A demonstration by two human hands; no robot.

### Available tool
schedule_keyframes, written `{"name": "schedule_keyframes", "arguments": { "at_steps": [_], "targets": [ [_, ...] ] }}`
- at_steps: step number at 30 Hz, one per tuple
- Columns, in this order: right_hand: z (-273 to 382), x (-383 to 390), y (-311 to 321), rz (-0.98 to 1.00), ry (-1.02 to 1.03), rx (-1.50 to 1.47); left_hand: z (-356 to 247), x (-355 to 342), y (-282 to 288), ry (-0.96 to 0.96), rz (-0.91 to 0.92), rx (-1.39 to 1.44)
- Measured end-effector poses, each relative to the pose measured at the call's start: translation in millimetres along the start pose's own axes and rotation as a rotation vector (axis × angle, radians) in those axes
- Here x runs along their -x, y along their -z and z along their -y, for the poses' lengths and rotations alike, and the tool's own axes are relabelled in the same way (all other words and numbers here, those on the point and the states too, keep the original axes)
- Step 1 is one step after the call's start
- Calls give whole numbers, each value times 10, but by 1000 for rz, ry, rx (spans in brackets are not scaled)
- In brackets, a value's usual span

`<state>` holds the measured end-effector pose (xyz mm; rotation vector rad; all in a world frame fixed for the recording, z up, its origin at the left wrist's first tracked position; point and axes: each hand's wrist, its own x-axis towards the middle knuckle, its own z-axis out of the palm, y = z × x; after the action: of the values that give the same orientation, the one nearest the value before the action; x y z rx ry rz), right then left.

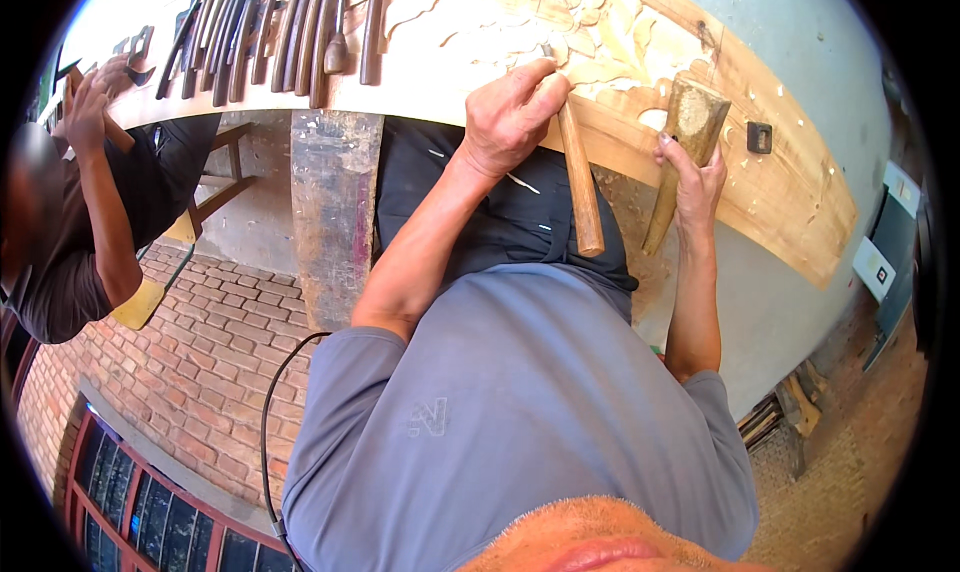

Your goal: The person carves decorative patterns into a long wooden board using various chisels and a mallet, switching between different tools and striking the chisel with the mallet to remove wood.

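Note:
My left hand [507, 117] is closed round a chisel [580, 182] with a long wooden handle, its metal end at the pale carved leaf relief [610, 62] on the wooden board [790, 212]. My right hand [695, 177] grips a worn wooden mallet [700, 112], held upright beside the chisel at the board's near edge, its broad head over the board. A small black object [759, 138] with an opening lies on the board to the right of the mallet.
A row of chisels [240, 32] lies at upper left. Beyond them at far left, a co-worker [70, 232] works with raised hands [90, 102]. A paint-marked plank [335, 212] stands below the board. A cable [270, 402] hangs at my left; wood offcuts [790, 412] lie low right.

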<state>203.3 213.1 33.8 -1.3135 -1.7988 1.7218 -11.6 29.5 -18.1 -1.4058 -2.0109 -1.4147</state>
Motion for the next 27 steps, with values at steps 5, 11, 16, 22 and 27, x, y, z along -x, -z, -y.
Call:
{"name": "schedule_keyframes", "arguments": {
  "at_steps": [5, 11, 16, 22, 27],
  "targets": [
    [-47, -6, 28, -8, 21, 9, 1, -15, -8, 13, 4, -11],
    [-53, -9, 21, -2, 28, 8, -2, -2, 12, 26, 26, -12],
    [-81, -11, 56, 11, 36, 25, -4, 10, 9, -12, 41, -32],
    [-61, -4, 33, 9, 27, 12, 0, 24, 2, -9, 41, -32],
    [-99, -29, 71, 8, 38, 61, -2, -8, 6, -19, 39, -39]
  ]
}}
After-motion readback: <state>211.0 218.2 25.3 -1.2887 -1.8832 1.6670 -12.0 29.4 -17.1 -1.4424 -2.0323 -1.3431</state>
